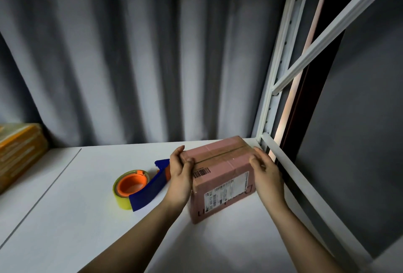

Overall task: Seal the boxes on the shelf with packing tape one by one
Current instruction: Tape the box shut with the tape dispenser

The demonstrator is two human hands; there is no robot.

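Observation:
A small brown cardboard box (222,170) with a barcode and a white shipping label sits on the white shelf (87,218), near its right rear corner. A strip of tape runs along its top seam. My left hand (181,176) grips the box's left end, thumb on top. My right hand (265,170) holds the right end, fingers curled over the edge. Just left of the box lies a blue tape dispenser (148,189) with an orange hub and a yellowish tape roll (123,194).
A stack of yellow-brown cardboard boxes (17,152) stands at the shelf's far left. A grey curtain (130,54) hangs behind. The white metal shelf upright and brace (281,76) rise at the right, with the shelf's raised side rail (305,187) close to my right hand.

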